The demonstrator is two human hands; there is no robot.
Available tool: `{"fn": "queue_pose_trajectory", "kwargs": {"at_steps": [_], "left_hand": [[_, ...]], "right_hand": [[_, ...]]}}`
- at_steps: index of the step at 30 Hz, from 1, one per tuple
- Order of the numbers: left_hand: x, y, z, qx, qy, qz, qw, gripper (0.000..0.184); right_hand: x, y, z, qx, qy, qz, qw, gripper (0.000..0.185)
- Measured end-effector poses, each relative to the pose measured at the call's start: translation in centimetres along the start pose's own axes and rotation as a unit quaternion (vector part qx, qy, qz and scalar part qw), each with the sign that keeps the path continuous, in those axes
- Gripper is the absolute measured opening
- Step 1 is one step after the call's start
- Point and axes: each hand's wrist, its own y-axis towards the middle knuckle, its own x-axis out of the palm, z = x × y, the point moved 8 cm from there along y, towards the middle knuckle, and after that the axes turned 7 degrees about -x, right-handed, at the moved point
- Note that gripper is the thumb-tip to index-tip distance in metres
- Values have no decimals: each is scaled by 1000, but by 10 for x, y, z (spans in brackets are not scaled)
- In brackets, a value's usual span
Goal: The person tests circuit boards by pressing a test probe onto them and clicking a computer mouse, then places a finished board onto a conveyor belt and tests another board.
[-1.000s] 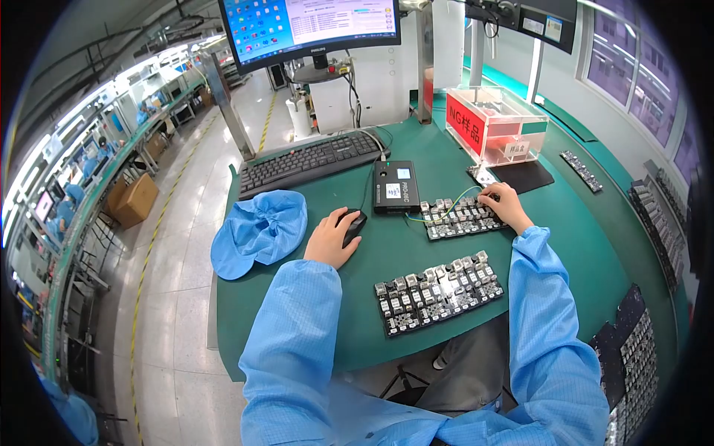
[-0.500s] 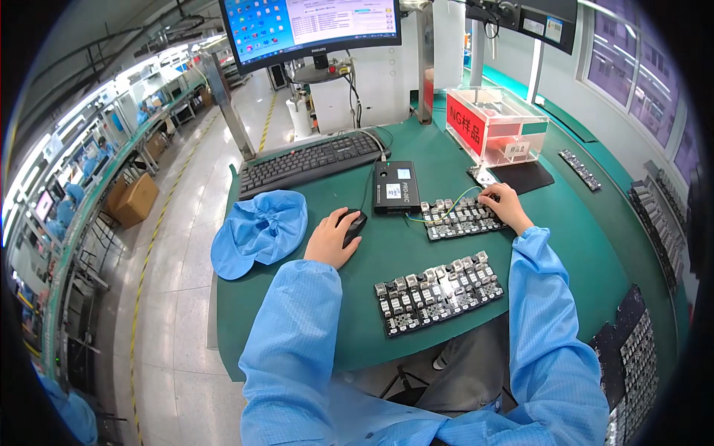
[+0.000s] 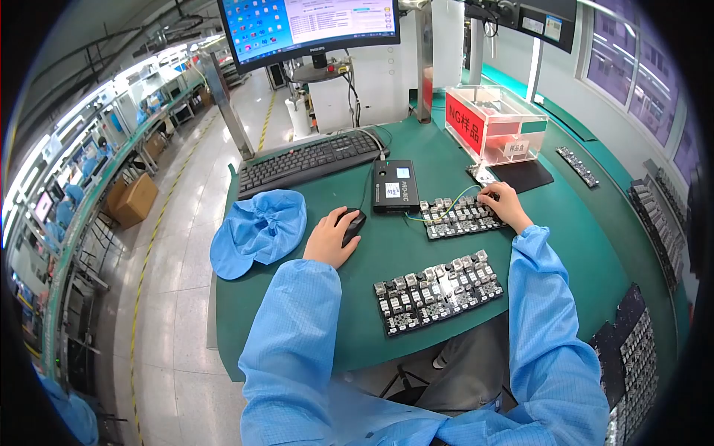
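Note:
My left hand (image 3: 332, 238) rests over a black computer mouse (image 3: 355, 225), its fingers curved around it. At the right, my right hand (image 3: 506, 206) pinches the end of a thin yellow-green wire (image 3: 451, 209) above the far tray of small circuit boards (image 3: 462, 222). The fingers hide the wire's tip. From there the wire runs to a black PRO-DEC box (image 3: 396, 186) with a small lit screen. Nearer to me lies a second tray of small circuit boards (image 3: 439, 293), touched by neither hand.
A keyboard (image 3: 312, 162) and monitor (image 3: 312, 30) stand behind. The blue cap (image 3: 260, 232) lies left of the mouse. A clear box with a red label (image 3: 465, 123) stands at the back right, beside a black mat (image 3: 526, 177). More board trays (image 3: 638, 357) line the right side.
Both hands keep their places on the mouse and the wire. The view shifts very slightly; nothing else visibly moves.

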Motion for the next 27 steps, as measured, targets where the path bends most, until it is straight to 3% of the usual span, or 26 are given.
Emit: {"fn": "queue_pose_trajectory", "kwargs": {"at_steps": [27], "left_hand": [[0, 0, 0, 10, 4, 15, 1000, 54]], "right_hand": [[0, 0, 1, 2, 1, 0, 1000, 16]]}}
